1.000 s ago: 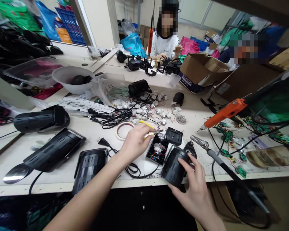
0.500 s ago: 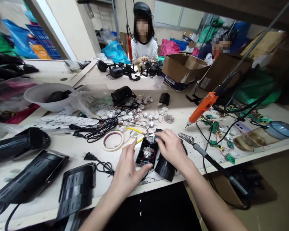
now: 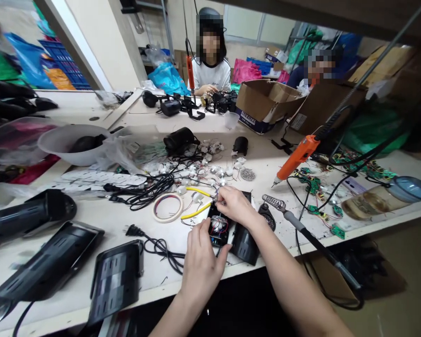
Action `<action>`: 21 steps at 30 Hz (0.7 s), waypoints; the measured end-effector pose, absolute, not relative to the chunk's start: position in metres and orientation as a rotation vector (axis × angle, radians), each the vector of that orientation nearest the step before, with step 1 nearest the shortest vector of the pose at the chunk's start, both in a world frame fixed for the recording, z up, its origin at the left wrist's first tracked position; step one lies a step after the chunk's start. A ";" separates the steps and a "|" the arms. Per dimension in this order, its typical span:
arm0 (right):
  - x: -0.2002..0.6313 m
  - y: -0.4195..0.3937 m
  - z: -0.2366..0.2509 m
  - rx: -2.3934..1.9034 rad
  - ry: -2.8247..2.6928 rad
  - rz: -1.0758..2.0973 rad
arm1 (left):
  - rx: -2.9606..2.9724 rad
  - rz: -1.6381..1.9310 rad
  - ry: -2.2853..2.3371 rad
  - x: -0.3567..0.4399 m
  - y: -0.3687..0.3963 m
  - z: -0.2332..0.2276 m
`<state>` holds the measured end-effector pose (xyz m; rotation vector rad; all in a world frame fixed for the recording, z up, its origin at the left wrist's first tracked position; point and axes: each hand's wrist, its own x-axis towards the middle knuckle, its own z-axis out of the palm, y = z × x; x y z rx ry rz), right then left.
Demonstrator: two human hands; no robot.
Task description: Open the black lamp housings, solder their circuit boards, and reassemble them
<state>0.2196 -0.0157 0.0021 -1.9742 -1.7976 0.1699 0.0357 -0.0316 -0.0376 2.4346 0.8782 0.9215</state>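
Note:
A black open housing (image 3: 218, 239) lies on the bench with a clear part and red wires inside. My left hand (image 3: 204, 255) is around its near end, fingers on the left side and thumb on the right. Over the far end, my right hand (image 3: 234, 205) has its fingers pinched together; what they hold is hidden. Yellow-handled pliers (image 3: 197, 213) lie just left of those fingertips, their jaws mostly covered. Under my right forearm sits a black slotted shell (image 3: 244, 245).
Black slotted casings (image 3: 117, 276) stand at the left front. A tape roll (image 3: 168, 208), a plug cord (image 3: 161, 248) and small white parts surround the work. An orange electric screwdriver (image 3: 296, 158) hangs at right, near a soldering iron (image 3: 312, 238). A co-worker (image 3: 212, 70) sits opposite.
My left hand has moved right and closed in on the housing. The right hand's fingers have shifted left, toward the pliers. The pliers' yellow handles now show more fully.

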 end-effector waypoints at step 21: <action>0.228 -0.020 0.005 -1.929 -1.968 0.313 | 2.452 0.923 0.855 0.033 -0.027 -0.039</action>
